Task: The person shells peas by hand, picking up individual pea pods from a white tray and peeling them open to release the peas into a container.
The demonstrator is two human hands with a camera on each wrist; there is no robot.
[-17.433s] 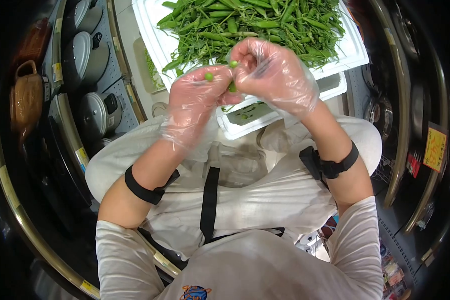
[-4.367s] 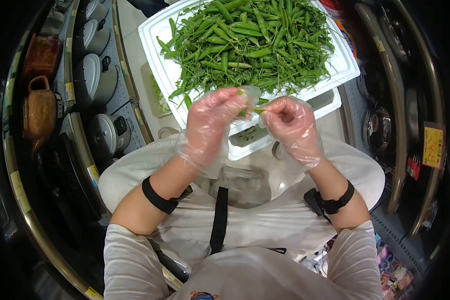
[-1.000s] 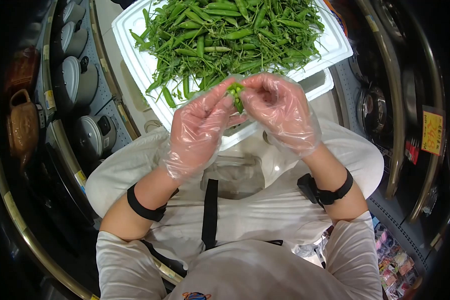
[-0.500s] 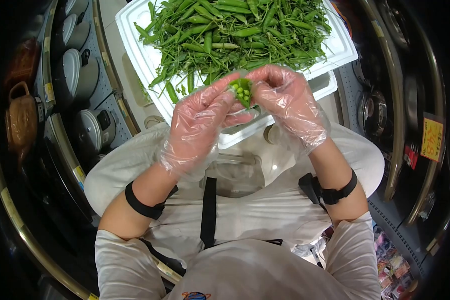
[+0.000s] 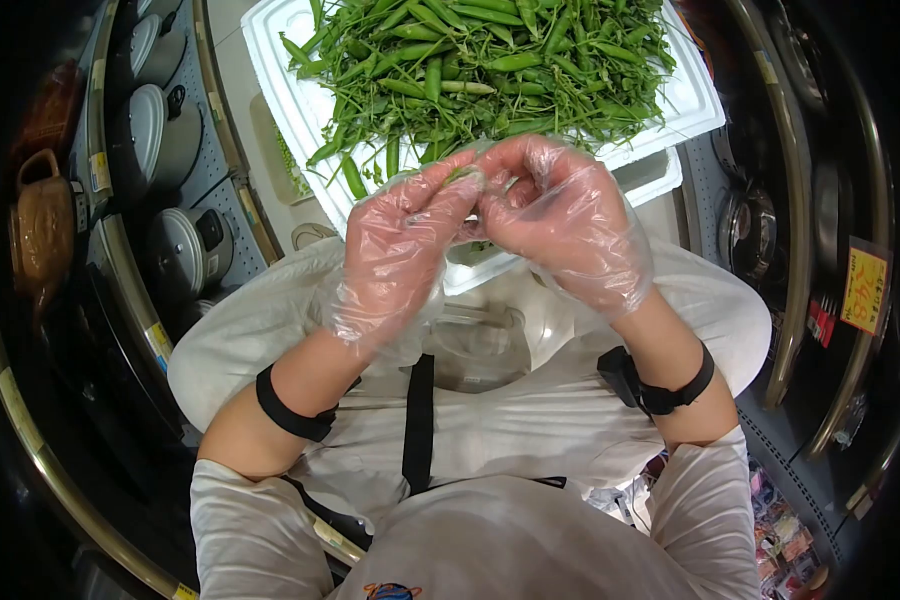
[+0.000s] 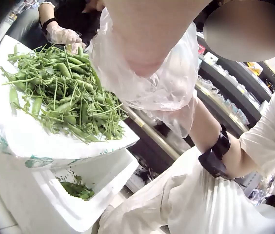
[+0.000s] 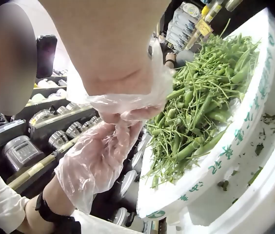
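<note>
Both hands wear clear plastic gloves and meet in front of the pea heap in the head view. My left hand (image 5: 395, 240) pinches a green pea pod (image 5: 460, 174) between thumb and fingers; only a sliver of it shows. My right hand (image 5: 570, 215) has curled fingers right against the left fingertips, over the rest of the pod. The peas inside are hidden behind the fingers. Just beyond lies a heap of pea pods and stems (image 5: 500, 75) on a white foam lid (image 5: 310, 110). In both wrist views the gloves and wrists cover the pod.
Beneath the lid stands a white foam box (image 6: 69, 214) with green scraps (image 6: 78, 189) inside. A shallow tub of shelled peas (image 5: 292, 165) sits at the left. Shelves with pots (image 5: 160, 140) flank both sides. Another person's gloved hand (image 6: 64, 36) is at the heap's far side.
The pod, pulled apart earlier, lay spread with its peas showing half a second ago. Now the right fingers have closed over it and the peas are out of sight.
</note>
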